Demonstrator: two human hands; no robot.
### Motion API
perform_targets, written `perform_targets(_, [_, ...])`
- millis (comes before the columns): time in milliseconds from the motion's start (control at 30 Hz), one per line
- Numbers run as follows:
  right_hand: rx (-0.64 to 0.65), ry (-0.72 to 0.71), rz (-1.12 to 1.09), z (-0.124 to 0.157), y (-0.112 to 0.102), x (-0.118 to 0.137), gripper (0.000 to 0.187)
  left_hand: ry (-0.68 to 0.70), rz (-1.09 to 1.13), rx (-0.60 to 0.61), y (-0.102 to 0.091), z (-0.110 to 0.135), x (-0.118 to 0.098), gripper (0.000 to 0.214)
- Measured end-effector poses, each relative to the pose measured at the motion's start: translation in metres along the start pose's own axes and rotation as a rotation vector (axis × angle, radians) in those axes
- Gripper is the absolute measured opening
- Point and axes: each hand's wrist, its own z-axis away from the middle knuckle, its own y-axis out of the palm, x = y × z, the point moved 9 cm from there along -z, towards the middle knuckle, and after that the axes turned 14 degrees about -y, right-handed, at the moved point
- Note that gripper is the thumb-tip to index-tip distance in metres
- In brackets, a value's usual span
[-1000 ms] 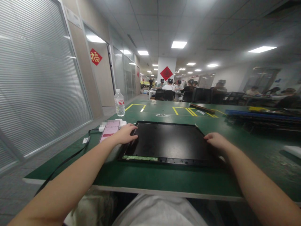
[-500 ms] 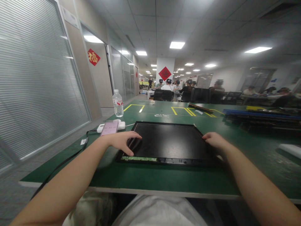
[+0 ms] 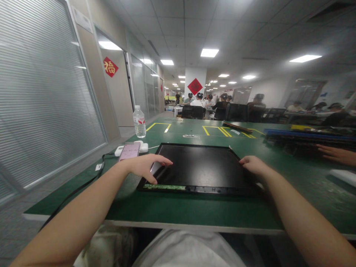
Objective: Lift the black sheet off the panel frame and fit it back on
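Observation:
A flat black display panel [image 3: 200, 165] lies on the green table before me. Along its near edge a narrow green circuit board [image 3: 164, 187] is exposed at the left. My left hand [image 3: 146, 167] is over the panel's left side, thumb and fingers spread wide. Its thumb is close to the circuit board's left end; whether the fingertips press on the screen I cannot tell. At the opposite side my right hand [image 3: 253, 166] pinches the panel's right edge, with its lower fingers partly hidden.
A phone [image 3: 129, 151] leans by a white power strip [image 3: 143, 147] at the left, near a water bottle [image 3: 139, 121] and a black cable [image 3: 80, 196]. Stacked dark panels [image 3: 306, 139] stand at the right. Another person's hand [image 3: 338, 154] reaches in there. Several people sit farther back.
My left hand's fingers have shifted slightly to the right over the screen. Another person's hand has come in from the right edge. My right hand and the panel look nearly unchanged.

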Motion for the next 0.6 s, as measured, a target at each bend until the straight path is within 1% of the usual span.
perform_targets(233, [0.008, -0.010, 0.041, -0.0011, -0.0023, 0.0034, 0.037, -0.017, 0.021, -0.007, 0.0001, 0.0014, -0.0023, 0.081])
perform_targets(433, [-0.030, -0.008, 0.029, 0.0012, -0.0019, 0.0016, 0.035, 0.005, -0.027, -0.013, 0.0011, 0.0018, -0.0063, 0.080])
perform_targets(600, [0.012, -0.006, 0.044, 0.0013, -0.0002, 0.0022, 0.036, 0.000, -0.022, -0.016, 0.0008, 0.0015, -0.0024, 0.080])
